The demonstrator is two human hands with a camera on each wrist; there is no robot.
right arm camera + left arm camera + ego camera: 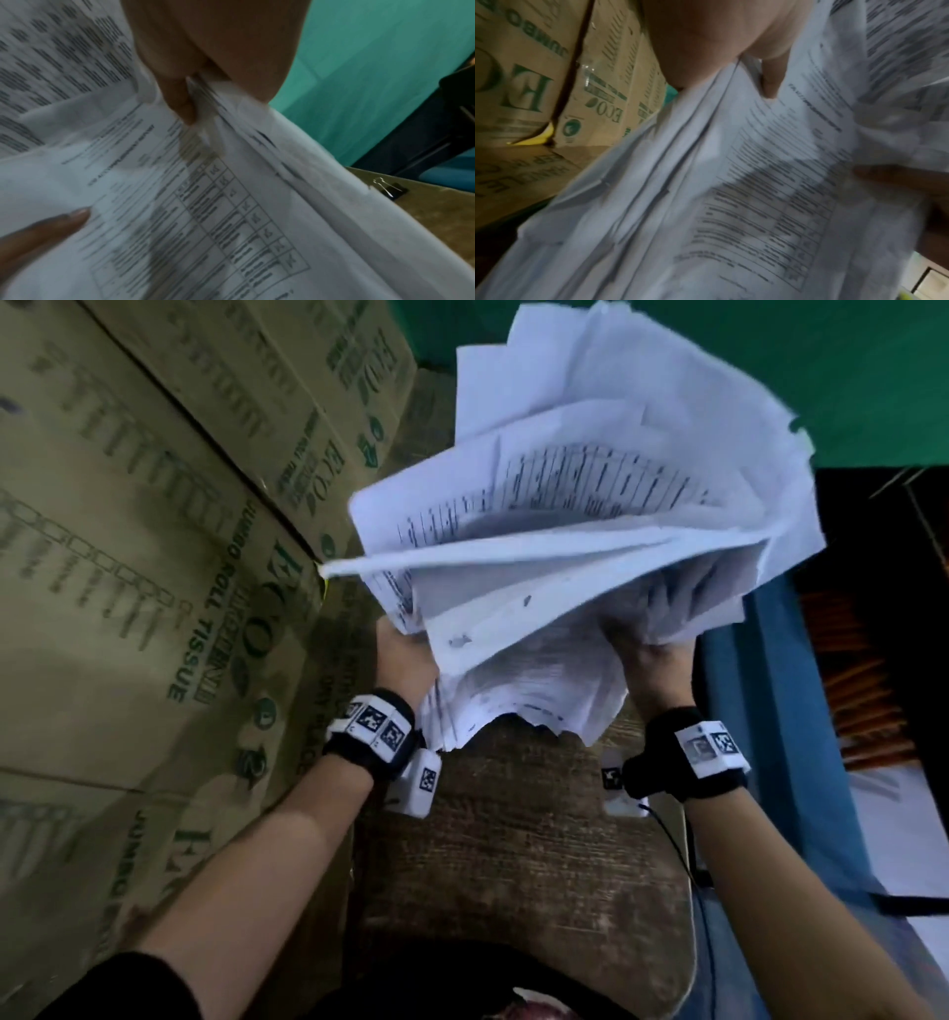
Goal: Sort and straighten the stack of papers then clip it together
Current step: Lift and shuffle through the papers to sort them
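Observation:
A loose, fanned stack of printed white papers (565, 557) is held up off the wooden table (513, 839). My left hand (405, 660) grips its left edge, and my right hand (652, 660) grips its right edge. In the left wrist view my thumb (772, 81) presses on the sheets (731, 182). In the right wrist view my right thumb (180, 97) pinches the papers (180, 203), and a fingertip of the other hand (64, 221) lies on the page. A black binder clip (390, 188) lies on the table beyond the stack.
Stacked cardboard boxes (154, 557) printed with green lettering stand close on the left. A green wall (847, 377) is behind. A blue surface (770, 711) and a dark opening with orange sticks (873, 660) are to the right.

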